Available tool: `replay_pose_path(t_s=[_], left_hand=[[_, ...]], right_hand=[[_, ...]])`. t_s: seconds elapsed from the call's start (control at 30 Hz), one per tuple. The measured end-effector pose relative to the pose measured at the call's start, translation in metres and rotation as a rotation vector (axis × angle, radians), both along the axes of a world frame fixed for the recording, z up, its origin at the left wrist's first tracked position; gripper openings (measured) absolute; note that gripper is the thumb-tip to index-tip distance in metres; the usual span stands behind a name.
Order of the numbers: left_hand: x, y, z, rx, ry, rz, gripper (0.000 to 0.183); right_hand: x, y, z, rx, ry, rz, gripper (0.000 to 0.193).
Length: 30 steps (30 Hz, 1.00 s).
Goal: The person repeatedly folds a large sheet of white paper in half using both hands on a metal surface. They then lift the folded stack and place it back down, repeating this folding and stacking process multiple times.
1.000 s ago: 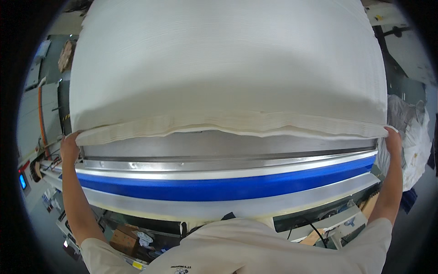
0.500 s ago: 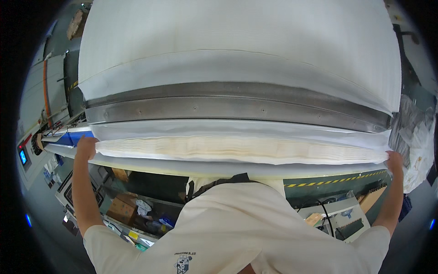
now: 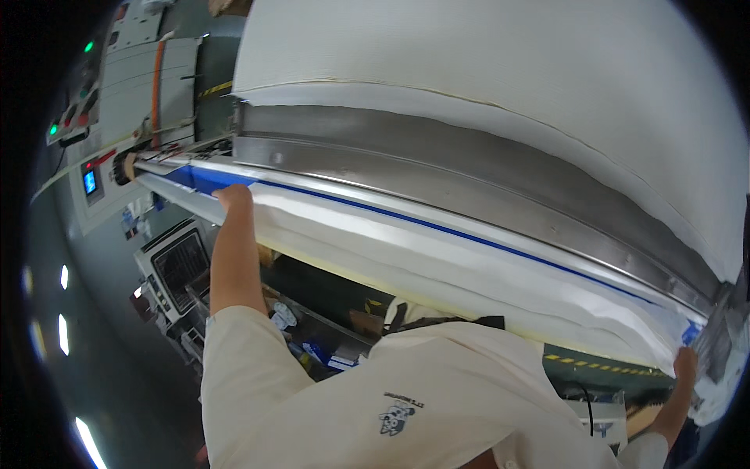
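Observation:
A long white sheet (image 3: 437, 254), which looks like paper or thin fabric, stretches between my hands along the front of the machine. My left hand (image 3: 236, 202) is closed at its left end, beside a blue strip (image 3: 205, 180). At the far right end, my right hand (image 3: 685, 364) is closed on the sheet's corner. The sheet lies in soft lengthwise folds over a pale front ledge (image 3: 328, 271). The pleated cream edges seen before are hidden now. Behind the sheet runs a grey metal bar (image 3: 437, 199), bent by the lens.
Wide white material (image 3: 500, 55) covers the area beyond the bar. At left stand a small lit screen (image 3: 90, 182) and an orange tube (image 3: 157, 86). Clear plastic wrap (image 3: 715, 336) hangs at the right end. Under the ledge are bins and a black cable (image 3: 587, 410).
My view has turned left. The sheet and its pleated layers have come away from the bar toward me, baring a blue line along it. The pleated edges have gone out of sight.

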<state>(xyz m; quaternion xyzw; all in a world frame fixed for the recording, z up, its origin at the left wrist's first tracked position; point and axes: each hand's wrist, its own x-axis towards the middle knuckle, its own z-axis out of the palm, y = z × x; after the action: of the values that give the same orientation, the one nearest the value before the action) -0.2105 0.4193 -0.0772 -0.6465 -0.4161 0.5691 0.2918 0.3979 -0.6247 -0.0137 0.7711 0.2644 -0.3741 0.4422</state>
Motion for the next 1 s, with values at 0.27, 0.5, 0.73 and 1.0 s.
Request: replay_pose_path(t_s=[0.27,0.5,0.73,1.0], left_hand=[[0.004,0.014,0.007,0.041,-0.665,-0.166,0.033],[0.099,-0.083,0.014,0.031,-0.974,-0.052,0.031],[0.085,-0.077,0.003,0.043,-1.09,-0.001,0.032],[0.069,-0.026,-0.043,0.102,-1.541,-0.513,0.03]], right_hand=[[-0.017,0.088,-0.026,-0.352,0.274,0.031,0.032],[-0.043,0.208,-0.01,0.059,0.452,-0.54,0.053],[-0.042,0.158,-0.034,0.115,0.364,-0.584,0.024],[-0.09,0.312,-0.047,0.606,0.117,-0.311,0.017]])
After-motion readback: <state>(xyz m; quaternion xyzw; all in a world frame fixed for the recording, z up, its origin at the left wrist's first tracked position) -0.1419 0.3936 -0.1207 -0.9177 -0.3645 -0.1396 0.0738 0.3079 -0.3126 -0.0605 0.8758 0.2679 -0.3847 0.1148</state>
